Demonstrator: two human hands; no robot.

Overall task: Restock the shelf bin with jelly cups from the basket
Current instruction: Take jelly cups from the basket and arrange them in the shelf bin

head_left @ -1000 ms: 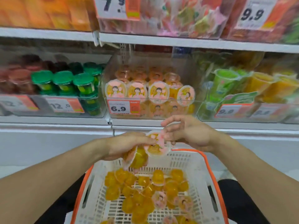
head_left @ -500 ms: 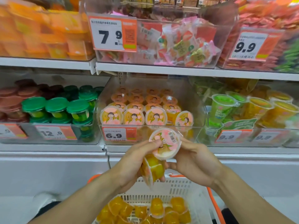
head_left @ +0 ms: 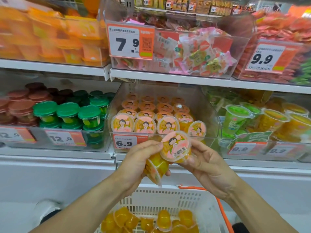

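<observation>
Head view: a jelly cup (head_left: 175, 146) is pinched between both hands, lid facing up, just before the bin (head_left: 213, 118). A second cup (head_left: 157, 167) is gripped by the left hand (head_left: 139, 162); the right hand (head_left: 204, 163) curls beneath, above the basket (head_left: 168, 196).

my left hand (head_left: 143, 158) covers most of the lower jelly cup (head_left: 157, 167), so i can't tell how many i'm gripping there. the upper jelly cup (head_left: 175, 146) hides part of the 6.9 price tag (head_left: 125, 142). the basket (head_left: 168, 200) runs off the bottom edge (its near half unseen). the orange tubs (head_left: 50, 36) top left are blurred, labels unreadable
</observation>
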